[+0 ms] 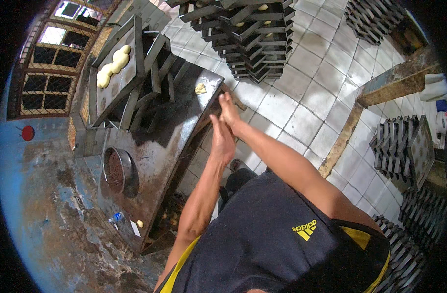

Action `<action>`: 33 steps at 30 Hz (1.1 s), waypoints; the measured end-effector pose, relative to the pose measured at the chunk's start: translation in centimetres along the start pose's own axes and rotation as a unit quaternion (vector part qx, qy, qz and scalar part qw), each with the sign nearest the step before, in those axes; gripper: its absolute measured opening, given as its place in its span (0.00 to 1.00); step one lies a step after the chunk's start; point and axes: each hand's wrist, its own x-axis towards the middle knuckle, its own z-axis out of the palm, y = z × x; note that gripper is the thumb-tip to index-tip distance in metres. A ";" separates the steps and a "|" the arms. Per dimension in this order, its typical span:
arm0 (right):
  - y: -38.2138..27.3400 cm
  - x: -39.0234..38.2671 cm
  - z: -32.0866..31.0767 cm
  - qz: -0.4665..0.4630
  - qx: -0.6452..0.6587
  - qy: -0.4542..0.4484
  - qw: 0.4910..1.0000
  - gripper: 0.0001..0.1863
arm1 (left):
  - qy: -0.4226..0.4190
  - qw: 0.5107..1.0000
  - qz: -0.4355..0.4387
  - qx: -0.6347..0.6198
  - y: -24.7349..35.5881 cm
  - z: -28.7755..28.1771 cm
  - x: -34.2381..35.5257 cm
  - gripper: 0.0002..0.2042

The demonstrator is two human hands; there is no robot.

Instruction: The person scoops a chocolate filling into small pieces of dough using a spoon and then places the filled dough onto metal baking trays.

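Past the edge of the worktable, my left hand (223, 141) and my right hand (229, 113) meet palm to palm. Their fingers are stretched out and pressed close together; whether anything lies between the palms is hidden. Just beyond my fingertips, a small, rough lump of pale dough (200, 89) rests on the table corner. To the left, several pale, rounded dough pieces (116, 66) sit touching in a row on the top metal tray (97, 105) of a crisscrossed stack. Nearer me on the table stands a metal bowl (130, 172) with crumbly brown contents (115, 168).
The dark, worn worktable (147, 161) runs along my left. A blue-capped bottle (117, 217), a white card (135, 228) and a small yellowish piece (140, 223) lie at its near end. More tray stacks (252, 44) stand on the tiled floor (301, 97) ahead and right.
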 end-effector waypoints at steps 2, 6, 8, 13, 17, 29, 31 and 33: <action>-1.6 0.9 -2.7 0.232 0.176 0.010 0.957 0.55 | -0.013 0.975 -0.001 -0.221 -0.4 0.2 -1.1 0.46; -2.0 -2.0 -2.5 0.171 0.140 -0.058 0.974 0.55 | -0.036 0.934 0.077 -0.346 0.9 0.3 -1.5 0.46; -1.3 -4.0 -0.2 0.080 0.074 -0.099 0.989 0.47 | -0.003 0.953 0.089 -0.288 1.9 0.3 -0.4 0.47; -2.7 -2.0 1.9 0.009 -0.086 -0.027 0.996 0.36 | 0.118 0.982 0.142 -0.027 1.3 1.3 1.0 0.45; -3.8 0.5 1.0 0.211 0.139 -0.049 0.966 0.33 | 0.134 0.977 0.115 0.121 -0.7 1.9 0.8 0.45; -2.9 2.0 2.1 0.215 0.127 -0.058 0.967 0.30 | 0.155 0.974 0.071 0.149 2.0 1.4 1.5 0.49; -3.1 1.4 2.2 0.219 0.211 -0.088 0.949 0.32 | 0.134 0.982 0.066 0.114 1.5 1.6 1.3 0.49; -3.0 0.3 3.0 0.197 0.218 -0.038 0.955 0.32 | 0.172 0.983 0.057 -0.006 1.7 1.4 1.5 0.51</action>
